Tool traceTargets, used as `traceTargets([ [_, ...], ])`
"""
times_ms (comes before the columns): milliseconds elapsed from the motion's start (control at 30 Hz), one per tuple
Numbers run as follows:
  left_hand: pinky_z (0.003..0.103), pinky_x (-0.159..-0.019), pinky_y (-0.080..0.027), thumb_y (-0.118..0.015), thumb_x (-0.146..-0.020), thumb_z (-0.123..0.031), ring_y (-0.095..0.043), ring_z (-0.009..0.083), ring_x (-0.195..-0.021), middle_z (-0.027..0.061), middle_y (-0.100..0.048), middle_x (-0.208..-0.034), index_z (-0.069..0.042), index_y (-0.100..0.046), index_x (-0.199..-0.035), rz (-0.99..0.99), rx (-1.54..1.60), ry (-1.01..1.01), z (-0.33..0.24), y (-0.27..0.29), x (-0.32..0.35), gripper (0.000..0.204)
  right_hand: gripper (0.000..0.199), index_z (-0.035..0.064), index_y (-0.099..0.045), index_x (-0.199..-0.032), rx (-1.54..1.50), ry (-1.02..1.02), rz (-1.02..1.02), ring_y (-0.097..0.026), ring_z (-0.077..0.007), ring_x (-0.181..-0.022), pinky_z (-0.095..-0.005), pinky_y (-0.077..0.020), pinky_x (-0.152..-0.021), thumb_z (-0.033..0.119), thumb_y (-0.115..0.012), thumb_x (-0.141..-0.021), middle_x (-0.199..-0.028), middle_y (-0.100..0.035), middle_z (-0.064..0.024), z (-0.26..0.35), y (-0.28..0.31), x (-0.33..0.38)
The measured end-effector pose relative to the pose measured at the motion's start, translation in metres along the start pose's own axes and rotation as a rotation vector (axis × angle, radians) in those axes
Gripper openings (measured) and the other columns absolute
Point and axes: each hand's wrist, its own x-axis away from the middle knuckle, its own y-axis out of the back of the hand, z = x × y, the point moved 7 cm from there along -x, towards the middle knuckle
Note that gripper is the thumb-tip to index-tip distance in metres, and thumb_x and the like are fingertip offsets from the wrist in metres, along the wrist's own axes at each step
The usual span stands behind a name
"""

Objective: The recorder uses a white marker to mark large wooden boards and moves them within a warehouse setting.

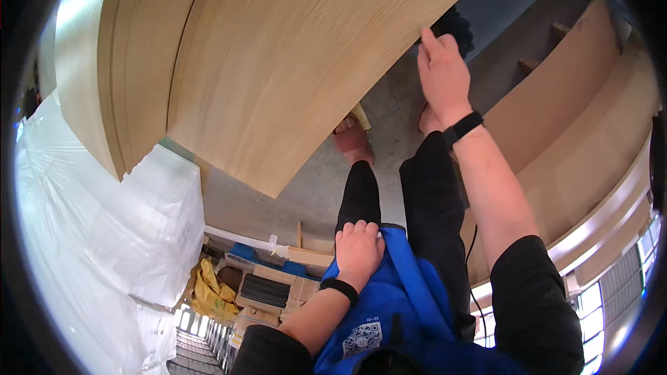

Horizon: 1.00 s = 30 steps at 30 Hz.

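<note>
The hands are apart: the left hand (360, 253) lies curled on the blue apron (417, 271); the right hand (445, 75) is at the wood-grain panel's (299, 62) long edge, its grip unclear. The panel, over the concrete floor (397, 114), looks stiff, smooth, probably heavy, best held by opposite edges. A plastic-wrapped stack (104, 229) and a foot (353, 142) crowd it.
</note>
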Motion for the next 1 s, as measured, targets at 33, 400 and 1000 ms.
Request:
traceTargets([
  [33,0.044,-0.074,-0.044,-0.064,-0.077,-0.023,-0.056,0.0297,-0.088,0.008,-0.06,-0.089,-0.011,-0.061,-0.085,0.026,-0.009,0.015,0.002,-0.002,0.0,0.015,0.023,0.0138,-0.055,-0.113,0.036,0.015,0.071,-0.061,-0.0356,-0.074,-0.0433,-0.0524,-0.059,0.013,-0.055,-0.089,-0.089,-0.053,-0.0143,0.009,-0.011,0.015],
  [400,0.044,-0.074,-0.044,-0.064,-0.079,-0.024,-0.055,0.0296,-0.088,0.0082,-0.06,-0.09,-0.01,-0.061,-0.085,0.004,0.027,0.003,0.01,-0.001,0.006,0.015,0.033,0.019,-0.056,-0.118,-0.136,0.041,0.203,-0.061,-0.0336,-0.077,-0.0426,-0.0524,-0.061,0.01,-0.059,-0.086,-0.094,-0.054,-0.0114,0.038,-0.048,0.097],
  [1000,0.044,-0.074,-0.044,-0.064,-0.078,-0.025,-0.055,0.0301,-0.089,0.0085,-0.058,-0.088,-0.01,-0.059,-0.085,0.008,0.036,-0.013,0.019,0.0,0.002,0.017,0.033,0.015,-0.06,-0.115,0.013,0.156,0.182,-0.058,-0.0307,-0.074,-0.0404,-0.0483,-0.059,0.007,-0.067,-0.083,-0.089,-0.051,-0.0101,-0.011,-0.081,0.125],
])
